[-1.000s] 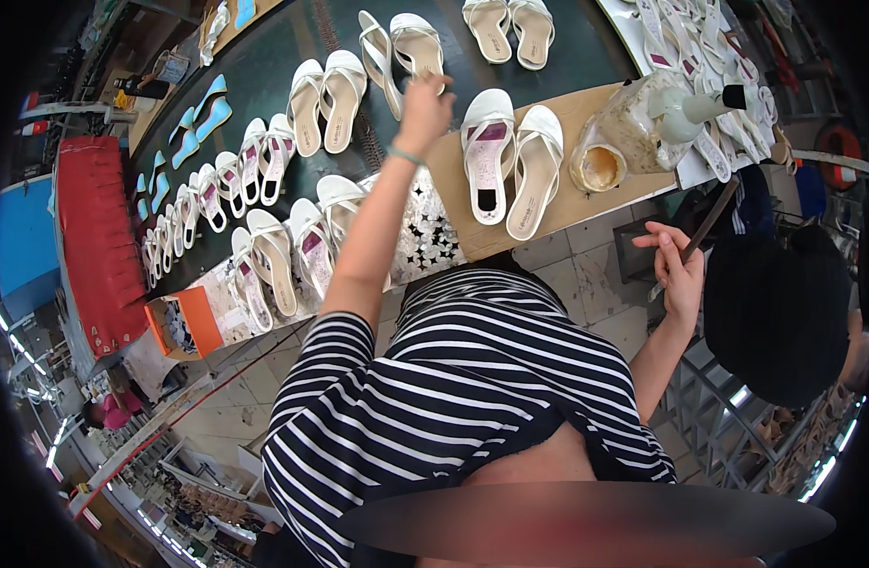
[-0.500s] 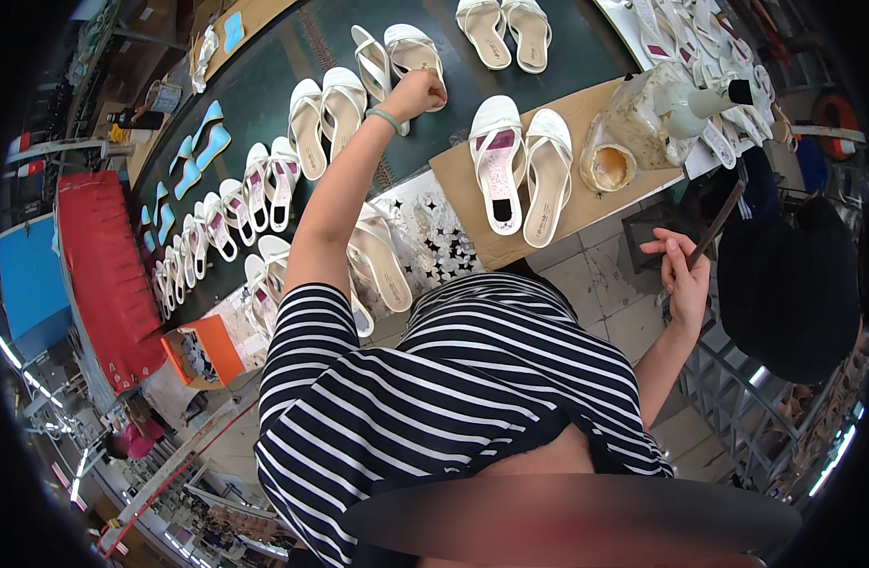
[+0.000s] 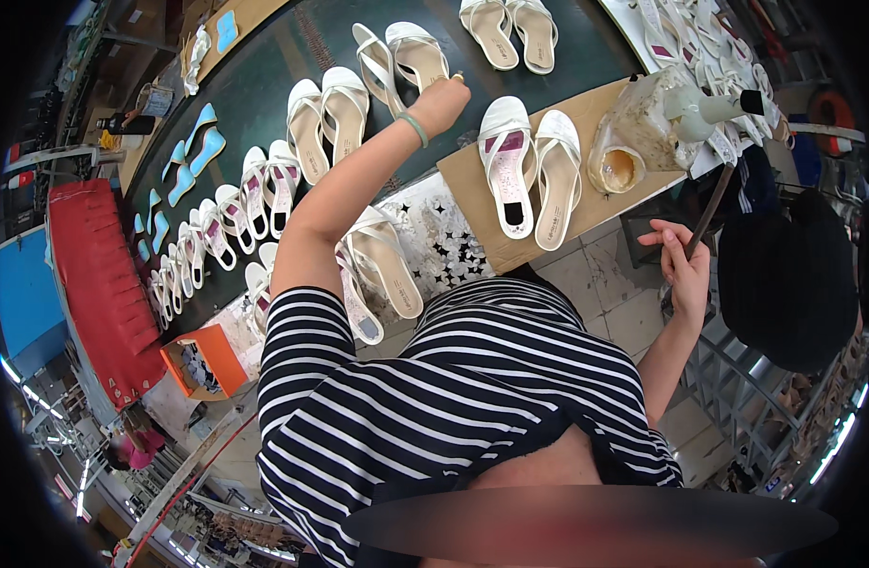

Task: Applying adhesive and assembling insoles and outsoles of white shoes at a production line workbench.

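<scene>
My left hand (image 3: 441, 106) reaches over the green table, its fingers curled together at the heel end of a white strappy sandal (image 3: 412, 45). A tiny yellowish bit shows at the fingertips, too small to name. On the right, my right hand (image 3: 685, 265) grips a thin dark stick (image 3: 711, 210), with some fingers stretched out. Ahead of me, on a cardboard sheet (image 3: 486, 244), lies a sandal (image 3: 505, 170) with its pink-marked sole bed bare, beside another sandal (image 3: 555, 185) with a beige insole. A glue-stained container (image 3: 647, 118) with a round opening stands right of them.
A row of white sandals (image 3: 233, 213) curves along the table's left side, near blue shoe-shaped pieces (image 3: 207, 151). Another pair (image 3: 491, 38) lies at the back. An orange box (image 3: 216, 360) sits at lower left. More white sandals (image 3: 680, 38) pile up at far right.
My left hand has moved slightly right and nearer, off the sandal's insole toward its heel end. The right hand still holds the stick, now tilted more upright. The view has shifted slightly.
</scene>
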`<state>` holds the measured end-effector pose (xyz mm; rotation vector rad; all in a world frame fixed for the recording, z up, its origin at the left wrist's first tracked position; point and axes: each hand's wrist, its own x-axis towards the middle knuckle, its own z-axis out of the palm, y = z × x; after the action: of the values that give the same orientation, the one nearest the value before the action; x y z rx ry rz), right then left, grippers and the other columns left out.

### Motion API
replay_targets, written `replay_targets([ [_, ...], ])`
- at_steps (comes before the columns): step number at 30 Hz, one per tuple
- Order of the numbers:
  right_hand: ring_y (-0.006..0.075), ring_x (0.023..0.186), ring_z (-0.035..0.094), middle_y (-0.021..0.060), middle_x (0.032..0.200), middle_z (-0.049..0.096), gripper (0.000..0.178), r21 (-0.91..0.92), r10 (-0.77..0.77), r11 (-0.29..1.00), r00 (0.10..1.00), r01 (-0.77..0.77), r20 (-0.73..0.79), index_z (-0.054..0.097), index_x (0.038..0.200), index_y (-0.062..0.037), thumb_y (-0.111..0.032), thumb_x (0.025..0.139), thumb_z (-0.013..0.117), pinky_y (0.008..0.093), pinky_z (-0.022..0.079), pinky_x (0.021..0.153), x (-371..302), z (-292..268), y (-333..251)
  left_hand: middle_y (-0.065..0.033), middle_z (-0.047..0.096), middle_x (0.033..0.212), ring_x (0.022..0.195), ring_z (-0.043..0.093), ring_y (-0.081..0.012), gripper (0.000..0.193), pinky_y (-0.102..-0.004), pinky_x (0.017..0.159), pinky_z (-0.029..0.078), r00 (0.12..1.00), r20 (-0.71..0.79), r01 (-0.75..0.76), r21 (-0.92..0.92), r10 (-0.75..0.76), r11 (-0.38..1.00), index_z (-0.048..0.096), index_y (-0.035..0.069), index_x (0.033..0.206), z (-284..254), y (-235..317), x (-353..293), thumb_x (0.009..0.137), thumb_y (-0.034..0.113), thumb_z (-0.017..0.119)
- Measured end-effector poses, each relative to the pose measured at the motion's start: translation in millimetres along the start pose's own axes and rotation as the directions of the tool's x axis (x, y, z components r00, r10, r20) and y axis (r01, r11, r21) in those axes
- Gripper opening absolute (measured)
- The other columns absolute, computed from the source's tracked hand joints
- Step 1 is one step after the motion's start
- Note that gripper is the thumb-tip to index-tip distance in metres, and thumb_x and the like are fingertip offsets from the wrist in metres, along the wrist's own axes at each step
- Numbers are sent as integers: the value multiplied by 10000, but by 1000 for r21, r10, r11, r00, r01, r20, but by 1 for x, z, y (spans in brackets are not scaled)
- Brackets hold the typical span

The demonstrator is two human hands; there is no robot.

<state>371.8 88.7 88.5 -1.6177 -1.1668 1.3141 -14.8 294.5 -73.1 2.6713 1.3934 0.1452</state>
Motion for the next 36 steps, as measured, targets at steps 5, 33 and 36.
replay_targets([
  [5, -11, 436, 289, 101, 818, 701, 246, -32, -5, 999, 999, 7, 53, 646, 1062, 35, -161, 968, 531, 172, 221, 400, 9, 10, -7, -255, 624, 863, 801, 657, -381, 90, -427, 705, 555, 995, 95, -5, 27, 2, 1000, 651, -59, 742, -6, 5, 5, 701, -39, 574],
  [33, 1, 400, 278, 78, 742, 678, 227, 62, 172, 972, 866, -227, 470, 656, 1031, 17, -158, 955, 535, 180, 205, 374, 103, 109, -20, -113, 513, 864, 832, 529, -211, 204, -333, 748, 452, 839, 469, 33, -551, 276, 834, 633, -52, 771, 5, -92, 38, 725, 143, 672],
  [36, 9, 401, 278, 94, 743, 666, 251, 53, 162, 978, 889, -204, 428, 639, 1070, 37, -151, 965, 510, 171, 220, 366, 98, 98, -15, -103, 509, 875, 845, 533, -210, 200, -318, 756, 453, 855, 439, 44, -594, 277, 803, 633, -59, 786, 8, -94, 35, 736, 130, 675],
])
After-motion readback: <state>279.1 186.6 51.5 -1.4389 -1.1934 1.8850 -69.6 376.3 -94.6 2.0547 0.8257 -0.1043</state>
